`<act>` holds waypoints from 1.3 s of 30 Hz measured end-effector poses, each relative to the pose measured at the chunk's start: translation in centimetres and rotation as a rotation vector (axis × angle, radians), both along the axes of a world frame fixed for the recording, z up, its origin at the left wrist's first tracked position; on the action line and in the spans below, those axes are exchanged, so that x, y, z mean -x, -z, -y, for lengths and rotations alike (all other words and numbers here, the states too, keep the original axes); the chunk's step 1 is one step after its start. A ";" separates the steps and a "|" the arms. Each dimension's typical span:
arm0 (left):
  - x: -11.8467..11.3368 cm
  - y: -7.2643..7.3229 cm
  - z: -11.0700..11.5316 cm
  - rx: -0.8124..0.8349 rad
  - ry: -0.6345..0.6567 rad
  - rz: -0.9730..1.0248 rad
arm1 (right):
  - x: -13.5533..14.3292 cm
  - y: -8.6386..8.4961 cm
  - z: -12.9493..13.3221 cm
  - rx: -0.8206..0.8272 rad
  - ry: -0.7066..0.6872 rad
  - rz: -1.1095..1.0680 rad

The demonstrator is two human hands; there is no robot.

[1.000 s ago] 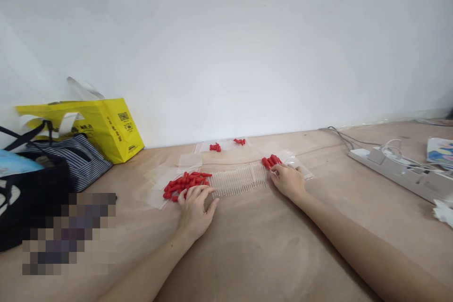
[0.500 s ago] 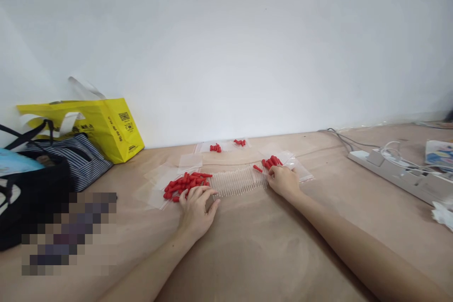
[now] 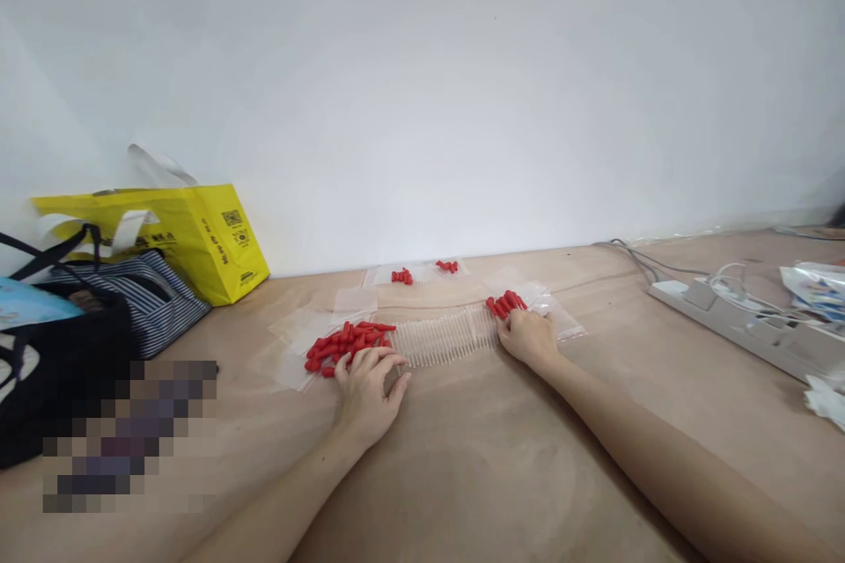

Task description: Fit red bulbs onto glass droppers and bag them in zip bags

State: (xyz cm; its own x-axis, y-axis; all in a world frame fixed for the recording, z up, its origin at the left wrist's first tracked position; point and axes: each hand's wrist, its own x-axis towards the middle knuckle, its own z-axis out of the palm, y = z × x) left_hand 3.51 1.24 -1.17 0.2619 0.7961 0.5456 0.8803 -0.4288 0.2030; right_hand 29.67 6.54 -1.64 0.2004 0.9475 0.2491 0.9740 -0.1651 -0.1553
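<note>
A row of thin whitish sticks (image 3: 441, 338) lies side by side across the middle of the wooden table. Many red tapered pieces (image 3: 347, 341) are heaped on clear plastic bags (image 3: 290, 350) at the row's left end. My left hand (image 3: 367, 394) rests against this heap, thumb apart from its bent fingers, apparently holding nothing. At the right end, a smaller bunch of red pieces (image 3: 507, 303) lies on another clear bag (image 3: 561, 321). My right hand (image 3: 530, 337) is closed at the near edge of that bunch. Its fingertips are hidden, so what they grip does not show.
Farther back, two small red clusters (image 3: 402, 276) lie on clear bags by the wall. A yellow bag (image 3: 217, 237), a striped pouch (image 3: 165, 295) and a black bag (image 3: 85, 378) stand at left. On the right are a white power strip (image 3: 732, 319) with cables and a printed packet (image 3: 819, 288).
The single red piece that lay apart, left of the right-hand bunch, now sits with that bunch. My right hand has shifted slightly; my left hand stays where it was.
</note>
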 end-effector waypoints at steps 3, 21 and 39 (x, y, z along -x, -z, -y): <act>0.0 0.0 0.1 0.001 -0.004 -0.008 | 0.0 -0.3 -0.1 -0.050 0.004 -0.052; 0.7 -1.3 -0.5 -0.027 -0.207 -0.059 | 1.2 -2.1 -1.0 0.226 0.000 -0.020; 1.1 -4.6 -10.1 0.069 0.115 -0.615 | 1.6 -0.6 1.7 -0.112 -0.292 0.003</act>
State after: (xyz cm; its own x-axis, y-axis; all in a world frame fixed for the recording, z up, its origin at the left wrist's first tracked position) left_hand 2.39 11.32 3.45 0.5978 0.7719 0.2163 0.7936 -0.5319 -0.2954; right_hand 28.11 4.86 -1.09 -0.0772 0.9315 0.3555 0.9782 0.1398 -0.1537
